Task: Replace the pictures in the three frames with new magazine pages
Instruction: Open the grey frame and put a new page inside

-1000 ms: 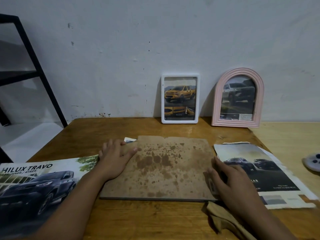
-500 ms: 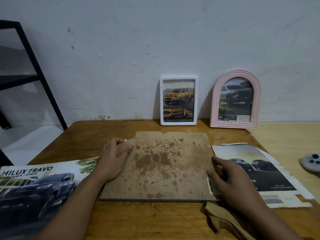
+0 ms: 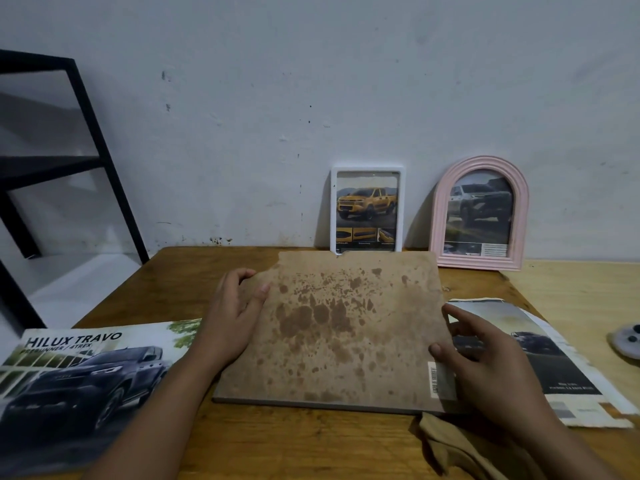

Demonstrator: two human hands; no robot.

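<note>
Stained board [image 3: 346,327] flat on worktop [image 3: 194,271], centred between hands: left grip [image 3: 232,313] curls round its left edge, right grip [image 3: 485,358] holds right edge.

I recorded two upright frames: one white frame [image 3: 367,169] and one pink arched frame [image 3: 438,220]. I logged one stained brown board [image 3: 346,327], one magazine [image 3: 86,368], one stack of torn pages [image 3: 554,372] whose sheets I could not count, one tan cloth [image 3: 446,441], one round buttoned device [image 3: 628,341], one black shelf unit [image 3: 104,157].
</note>
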